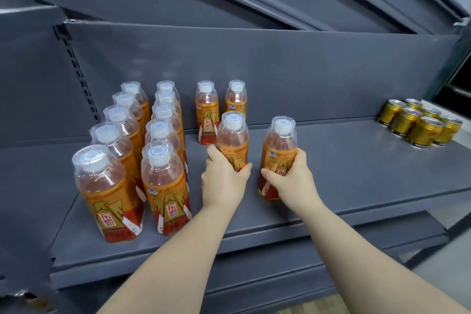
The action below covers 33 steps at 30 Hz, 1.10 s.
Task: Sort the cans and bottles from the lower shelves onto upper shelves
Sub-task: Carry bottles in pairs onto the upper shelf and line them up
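Item: left bottle, clear plastic, round-shouldered, amber liquid, glossy orange-and-gold label, white cap under a transparent dome; long axis upright, cap uppermost; base hidden behind the left hand, whose fingers and thumb wrap its lower body. Item: right bottle, same make, near upright with the cap leaning slightly right; the right hand grips its label from the right side; whether its base touches the shelf cannot be told. Both sit mid-way across the grey shelf, smooth painted metal, well apart from each other. Stock beside: first file and second file of five like bottles each, upright, at left; back pair against the rear panel. Far right: gold cans, metal, cylindrical, clustered upright.
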Tool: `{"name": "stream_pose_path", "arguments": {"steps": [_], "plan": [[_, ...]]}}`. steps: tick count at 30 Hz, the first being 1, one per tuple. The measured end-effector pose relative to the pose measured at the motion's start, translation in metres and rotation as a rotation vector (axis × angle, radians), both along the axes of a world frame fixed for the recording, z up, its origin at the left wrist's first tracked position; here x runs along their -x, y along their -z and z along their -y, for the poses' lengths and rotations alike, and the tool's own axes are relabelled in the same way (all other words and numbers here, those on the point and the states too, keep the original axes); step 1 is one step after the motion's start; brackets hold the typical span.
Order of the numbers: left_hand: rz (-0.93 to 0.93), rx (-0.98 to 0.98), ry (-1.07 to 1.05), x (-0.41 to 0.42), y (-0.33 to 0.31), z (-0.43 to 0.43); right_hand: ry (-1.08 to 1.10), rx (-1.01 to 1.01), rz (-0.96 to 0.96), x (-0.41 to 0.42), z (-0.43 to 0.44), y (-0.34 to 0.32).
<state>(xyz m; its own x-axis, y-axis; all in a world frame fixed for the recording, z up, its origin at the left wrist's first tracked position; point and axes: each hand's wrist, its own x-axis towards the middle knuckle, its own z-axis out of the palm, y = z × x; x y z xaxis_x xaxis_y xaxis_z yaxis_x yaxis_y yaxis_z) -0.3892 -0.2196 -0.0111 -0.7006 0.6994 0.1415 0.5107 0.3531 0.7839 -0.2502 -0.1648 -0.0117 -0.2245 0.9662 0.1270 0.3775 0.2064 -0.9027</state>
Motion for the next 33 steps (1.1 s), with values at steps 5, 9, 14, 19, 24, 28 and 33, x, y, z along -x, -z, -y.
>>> {"name": "stream_pose_path", "arguments": {"steps": [5, 9, 14, 19, 24, 28, 33], "plan": [[-0.002, 0.003, -0.021, 0.014, 0.004, -0.025, -0.021, -0.012, 0.016, 0.017, -0.030, 0.000], [-0.023, 0.013, -0.059, 0.022, 0.005, -0.038, -0.058, -0.008, 0.008, 0.033, -0.051, 0.006], [0.022, -0.008, -0.141, 0.033, 0.008, -0.054, -0.145, -0.001, -0.015, 0.053, -0.079, 0.010], [0.021, -0.006, -0.205, 0.038, 0.010, -0.065, -0.206, -0.012, -0.021, 0.066, -0.099, 0.015], [0.018, 0.000, -0.245, 0.041, 0.012, -0.078, -0.268, -0.018, -0.025, 0.078, -0.114, 0.016], [0.033, 0.003, -0.259, 0.047, 0.013, -0.089, -0.269, -0.013, 0.009, 0.086, -0.123, 0.019], [0.017, 0.009, -0.278, 0.056, 0.015, -0.100, -0.272, -0.016, 0.024, 0.093, -0.130, 0.022]]}}
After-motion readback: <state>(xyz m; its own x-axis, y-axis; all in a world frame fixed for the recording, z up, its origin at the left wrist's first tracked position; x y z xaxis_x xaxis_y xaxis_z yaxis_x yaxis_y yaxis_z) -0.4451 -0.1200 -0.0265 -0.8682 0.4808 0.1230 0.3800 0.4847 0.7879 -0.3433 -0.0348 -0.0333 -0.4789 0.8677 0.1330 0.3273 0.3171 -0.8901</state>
